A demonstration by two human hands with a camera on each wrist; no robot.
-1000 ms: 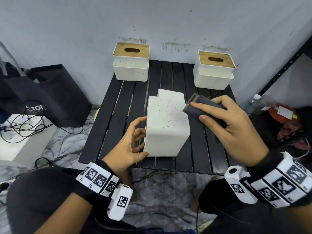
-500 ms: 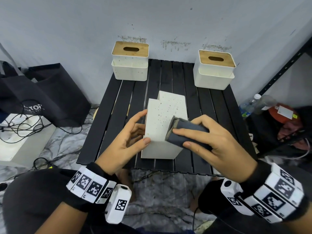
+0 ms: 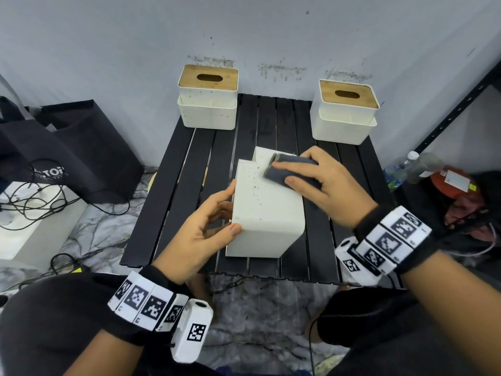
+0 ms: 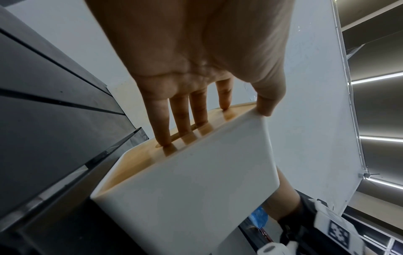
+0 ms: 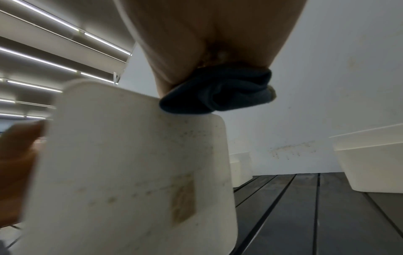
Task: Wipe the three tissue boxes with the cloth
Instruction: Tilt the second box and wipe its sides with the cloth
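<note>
A white tissue box [image 3: 268, 210] speckled with brown spots lies on its side in the middle of the black slatted table [image 3: 184, 169]. My left hand [image 3: 233, 207] steadies it. The straight fingers [image 4: 162, 131] press on the wooden lid [image 4: 139, 160], and the thumb rests on the upper edge. At the far end of the box's upward face, my right hand [image 3: 282, 172] grips a folded dark grey cloth [image 3: 276, 177] and presses it down. The cloth [image 5: 218, 93] sits on the box's top edge [image 5: 130, 172]. Two more tissue boxes stand upright at the back left [image 3: 207, 104] and back right [image 3: 344, 115].
A grey wall rises directly behind the table. On the floor to the left are a black tote bag [image 3: 67, 147] and a white box with cables [image 3: 32, 221]. To the right are a black rack upright [image 3: 447, 109], bottles [image 3: 406, 166] and red clutter. My knees are at the table's near edge.
The right hand swept the cloth from the box's right edge down across the upward face, then back up to its far end. The left hand kept steadying the box.
</note>
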